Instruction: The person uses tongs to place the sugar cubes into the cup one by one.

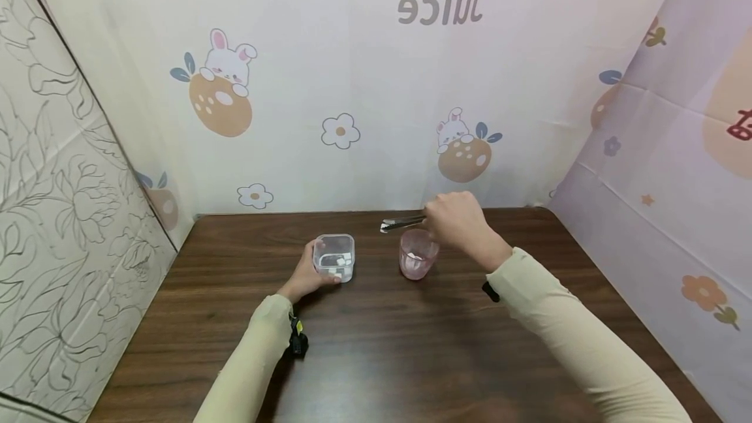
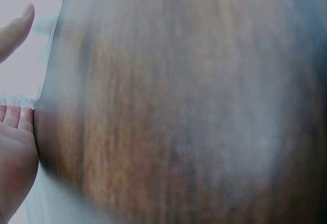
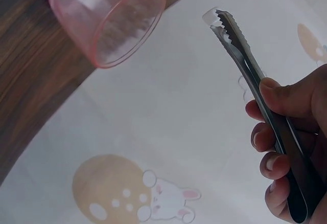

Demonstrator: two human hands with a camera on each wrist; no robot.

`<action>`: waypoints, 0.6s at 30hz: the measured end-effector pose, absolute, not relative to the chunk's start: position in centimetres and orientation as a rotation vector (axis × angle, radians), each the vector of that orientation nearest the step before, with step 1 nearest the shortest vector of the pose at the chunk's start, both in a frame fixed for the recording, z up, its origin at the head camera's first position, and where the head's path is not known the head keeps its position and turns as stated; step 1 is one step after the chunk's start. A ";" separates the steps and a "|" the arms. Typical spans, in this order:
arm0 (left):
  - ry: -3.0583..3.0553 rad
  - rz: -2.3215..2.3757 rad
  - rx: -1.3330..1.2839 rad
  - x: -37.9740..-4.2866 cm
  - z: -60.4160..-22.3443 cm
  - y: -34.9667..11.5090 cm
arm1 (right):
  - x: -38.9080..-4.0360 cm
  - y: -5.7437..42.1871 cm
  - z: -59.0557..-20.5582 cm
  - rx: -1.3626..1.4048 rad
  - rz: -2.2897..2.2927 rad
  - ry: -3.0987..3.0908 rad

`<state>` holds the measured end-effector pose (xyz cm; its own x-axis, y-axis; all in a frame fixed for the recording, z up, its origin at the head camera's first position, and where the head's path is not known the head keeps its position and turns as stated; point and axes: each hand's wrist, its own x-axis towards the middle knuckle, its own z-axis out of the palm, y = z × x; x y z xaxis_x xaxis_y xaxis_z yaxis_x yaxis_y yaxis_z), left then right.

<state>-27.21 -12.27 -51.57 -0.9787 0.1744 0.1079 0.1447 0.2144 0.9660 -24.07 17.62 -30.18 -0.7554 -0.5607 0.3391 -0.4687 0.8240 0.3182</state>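
Note:
My left hand (image 1: 308,273) holds a clear square plastic container (image 1: 334,241) at its left side, with the thumb along the near side. Several small white cubes (image 1: 344,258) lie inside it. In the left wrist view, my thumb and fingers (image 2: 26,119) show beside the container's edge. My right hand (image 1: 461,222) grips metal tongs (image 3: 255,83) with serrated tips. Between those tips is a small whitish translucent piece (image 3: 209,16). The tongs are raised over the table, up and left of a pink transparent cup (image 1: 416,273), which has white pieces in it.
The dark wood table (image 1: 376,358) ends at a back wall covered with printed cloth (image 1: 294,175). Patterned panels stand at left and right. A black wrist device (image 1: 298,339) is strapped at the left cuff.

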 end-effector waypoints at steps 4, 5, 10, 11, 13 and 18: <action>2.420 1.942 0.335 -27.2 -51.6 -12.3 | -23.9 18.6 -30.1 0.755 -0.283 -2.589; 2.419 1.951 0.343 -27.1 -51.6 -12.3 | -23.8 18.8 -30.1 0.749 -0.281 -2.589; 2.464 1.979 0.446 -26.8 -51.8 -12.6 | -23.8 19.9 -30.1 0.723 -0.278 -2.593; 2.470 1.980 0.458 -26.8 -51.8 -12.6 | -23.7 20.1 -30.1 0.717 -0.278 -2.592; 2.472 1.971 0.456 -26.8 -51.8 -12.6 | -23.7 20.5 -30.3 0.707 -0.275 -2.597; 2.427 1.922 0.353 -26.9 -51.1 -12.4 | -23.5 21.6 -30.8 0.695 -0.282 -2.617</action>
